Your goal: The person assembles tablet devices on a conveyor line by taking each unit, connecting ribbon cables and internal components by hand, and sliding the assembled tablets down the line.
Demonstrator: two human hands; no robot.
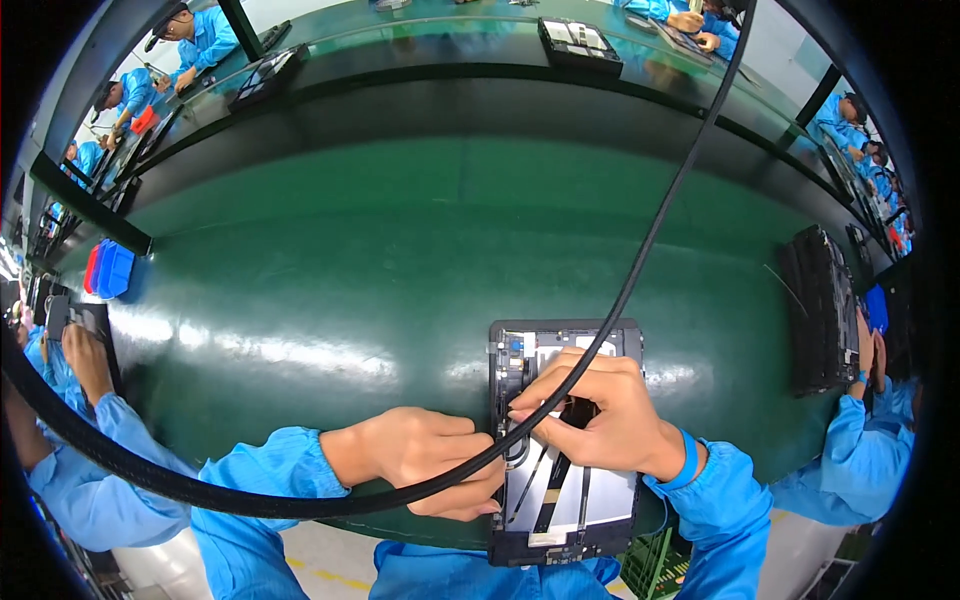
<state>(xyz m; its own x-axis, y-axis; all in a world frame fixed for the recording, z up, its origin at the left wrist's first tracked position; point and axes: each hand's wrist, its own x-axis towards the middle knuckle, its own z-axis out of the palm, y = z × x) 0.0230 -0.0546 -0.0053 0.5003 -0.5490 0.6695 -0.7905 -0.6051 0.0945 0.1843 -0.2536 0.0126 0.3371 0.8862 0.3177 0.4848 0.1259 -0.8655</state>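
An opened tablet (600, 490) lies on the green bench close in front of me, its dark frame, pale inner panels and thin dark ribbon strips exposed. My left hand (425, 455) is closed at its left edge, with curled fingers against the frame. Over the upper half reaches my right hand (605, 405), thumb and forefinger pinched together near the left inner edge. Whatever sits in that pinch is too small to make out. A wristband (685, 460) circles my right wrist. The right hand covers the tablet's middle.
A thick black cable (650, 240) arcs across the view, passing in front of my hands. Blue bin (115, 268) stands at left; stacked dark devices (822, 310) at right. Another opened device (580, 45) rests on the raised shelf. Co-workers' hands (88, 360) show at both sides.
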